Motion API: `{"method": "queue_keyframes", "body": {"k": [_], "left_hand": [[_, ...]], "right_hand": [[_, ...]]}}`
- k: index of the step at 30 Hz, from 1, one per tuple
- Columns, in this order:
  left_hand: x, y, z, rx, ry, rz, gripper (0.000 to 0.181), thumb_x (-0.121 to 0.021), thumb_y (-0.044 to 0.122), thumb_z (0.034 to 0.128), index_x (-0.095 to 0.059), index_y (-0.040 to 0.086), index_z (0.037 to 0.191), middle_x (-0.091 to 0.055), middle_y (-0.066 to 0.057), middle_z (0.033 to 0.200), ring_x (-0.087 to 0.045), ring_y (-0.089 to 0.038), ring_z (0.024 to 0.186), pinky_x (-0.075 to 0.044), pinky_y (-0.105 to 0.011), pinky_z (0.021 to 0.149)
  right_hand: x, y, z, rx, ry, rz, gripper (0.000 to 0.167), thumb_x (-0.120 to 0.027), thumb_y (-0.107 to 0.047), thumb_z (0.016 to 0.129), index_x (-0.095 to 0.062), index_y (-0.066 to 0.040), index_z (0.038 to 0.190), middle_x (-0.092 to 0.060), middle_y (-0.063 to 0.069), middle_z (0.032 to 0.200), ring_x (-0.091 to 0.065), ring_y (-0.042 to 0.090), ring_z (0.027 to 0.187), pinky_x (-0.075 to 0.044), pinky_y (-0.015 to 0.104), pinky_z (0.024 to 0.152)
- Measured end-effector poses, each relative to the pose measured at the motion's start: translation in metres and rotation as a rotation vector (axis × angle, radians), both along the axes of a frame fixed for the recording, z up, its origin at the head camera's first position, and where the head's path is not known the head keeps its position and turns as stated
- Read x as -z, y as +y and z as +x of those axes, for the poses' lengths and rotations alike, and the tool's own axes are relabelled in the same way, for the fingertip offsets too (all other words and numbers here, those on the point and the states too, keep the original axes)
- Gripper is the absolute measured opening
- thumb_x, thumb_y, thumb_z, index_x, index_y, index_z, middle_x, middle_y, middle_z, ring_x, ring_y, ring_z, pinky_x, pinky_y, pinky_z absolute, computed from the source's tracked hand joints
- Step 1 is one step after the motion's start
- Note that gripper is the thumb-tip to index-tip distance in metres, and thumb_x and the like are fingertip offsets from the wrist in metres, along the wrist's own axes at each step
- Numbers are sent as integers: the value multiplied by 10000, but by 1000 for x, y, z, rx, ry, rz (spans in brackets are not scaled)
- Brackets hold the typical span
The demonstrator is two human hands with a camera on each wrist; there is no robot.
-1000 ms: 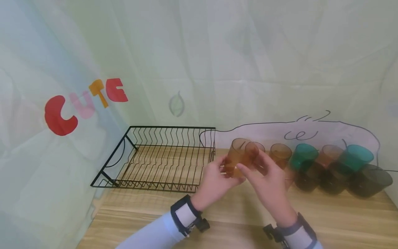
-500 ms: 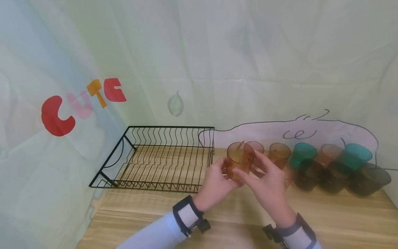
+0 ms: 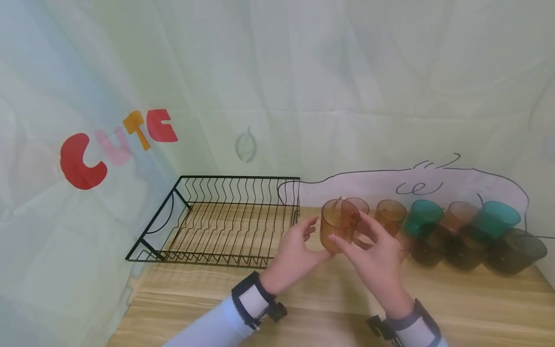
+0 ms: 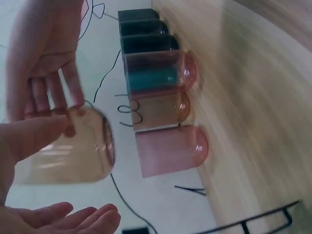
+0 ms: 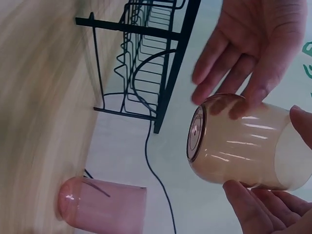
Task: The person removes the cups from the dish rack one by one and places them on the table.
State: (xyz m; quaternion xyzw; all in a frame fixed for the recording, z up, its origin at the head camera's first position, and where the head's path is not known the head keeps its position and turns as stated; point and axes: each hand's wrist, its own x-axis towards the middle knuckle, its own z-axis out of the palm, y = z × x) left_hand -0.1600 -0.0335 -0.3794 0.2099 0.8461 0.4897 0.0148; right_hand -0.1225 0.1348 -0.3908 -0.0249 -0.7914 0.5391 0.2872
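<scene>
An amber see-through cup [image 3: 338,226] is held upright in the air by my right hand [image 3: 377,258], thumb on the near side and fingers around the right side. My left hand [image 3: 297,253] is on the cup's left, its fingers [image 4: 73,219] spread away from the wall. The left thumb [image 4: 36,136] lies at the cup's lower part, touching or very near it. In the right wrist view the cup's round base [image 5: 196,131] faces the camera. Behind the hands stands a pink cup [image 5: 105,204].
To the left sits a black wire dish rack [image 3: 225,231] on the wooden table [image 3: 195,299]. Along the back right stand another amber cup [image 3: 391,212], green cups [image 3: 498,217], a further pink cup [image 3: 461,214] and dark cups [image 3: 516,253]. A printed cloth [image 3: 277,96] hangs behind.
The amber cup has come down a little and tilted, then shifted slightly right. My left fingers have moved off its wall to the left; my right hand keeps its hold.
</scene>
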Motion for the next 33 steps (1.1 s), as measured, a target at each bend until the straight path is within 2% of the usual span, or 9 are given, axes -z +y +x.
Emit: {"method": "queue_keyframes", "body": {"k": [7, 13, 18, 21, 22, 24, 27, 29, 33], "left_hand": [[-12, -23, -7, -113, 84, -50, 736, -743, 348, 774, -398, 172, 1400, -440, -38, 1434, -457, -227, 1286, -418, -401, 1051], [-19, -37, -11, -195, 129, -61, 728, -750, 361, 763, -418, 210, 1392, -443, -10, 1436, -446, -207, 1295, -398, -411, 1066], [-19, -43, -13, -214, 118, -67, 727, -750, 363, 763, -412, 232, 1394, -414, 7, 1456, -426, -208, 1317, -369, -409, 1088], [-18, -46, -14, -222, 90, -64, 725, -741, 398, 764, -407, 257, 1392, -394, 16, 1467, -564, -180, 1172, -352, -406, 1099], [-18, -46, -14, -224, 85, -62, 725, -742, 405, 762, -408, 265, 1390, -390, 14, 1469, -636, -186, 1032, -350, -407, 1101], [-17, -47, -15, -227, 93, -61, 716, -745, 396, 761, -416, 265, 1383, -400, 12, 1462, -644, -185, 1012, -353, -406, 1099], [-15, -47, -16, -228, 124, -53, 698, -756, 362, 759, -437, 252, 1370, -429, 8, 1444, -574, -189, 1153, -361, -409, 1094], [-15, -47, -16, -223, 135, -46, 687, -760, 342, 759, -448, 240, 1362, -443, 6, 1433, -417, -193, 1323, -363, -417, 1091], [-14, -49, -15, -210, 135, -51, 679, -752, 361, 763, -454, 223, 1357, -446, -4, 1429, -399, -193, 1335, -361, -426, 1093]], "right_hand": [[14, 3, -2, 13, -50, -41, 748, -853, -352, 627, -536, -154, 1275, -602, 36, 1251, -586, 214, 1136, -561, 384, 807], [42, 8, -6, 38, -103, -3, 784, -856, -331, 636, -500, -123, 1302, -593, 57, 1270, -570, 221, 1167, -554, 370, 846], [64, 14, -11, 45, -125, 16, 783, -828, -330, 681, -461, -115, 1338, -543, 92, 1332, -537, 276, 1219, -523, 414, 909], [74, 15, -16, 38, -143, 32, 798, -806, -344, 707, -421, -124, 1371, -503, 95, 1380, -503, 285, 1257, -495, 427, 952], [76, 15, -17, 37, -152, 39, 811, -797, -352, 716, -402, -124, 1385, -488, 98, 1393, -493, 287, 1267, -488, 425, 963], [80, 15, -19, 40, -169, 56, 826, -783, -363, 733, -371, -120, 1407, -468, 112, 1410, -482, 295, 1275, -480, 430, 974], [83, 15, -21, 51, -193, 94, 829, -753, -383, 765, -336, -105, 1426, -456, 141, 1414, -484, 310, 1264, -476, 452, 976], [86, 16, -22, 59, -204, 116, 818, -736, -382, 785, -325, -94, 1430, -454, 156, 1411, -487, 319, 1249, -468, 473, 980], [89, 17, -24, 72, -223, 143, 800, -717, -359, 811, -305, -71, 1433, -444, 178, 1403, -477, 338, 1228, -440, 509, 995]]}}
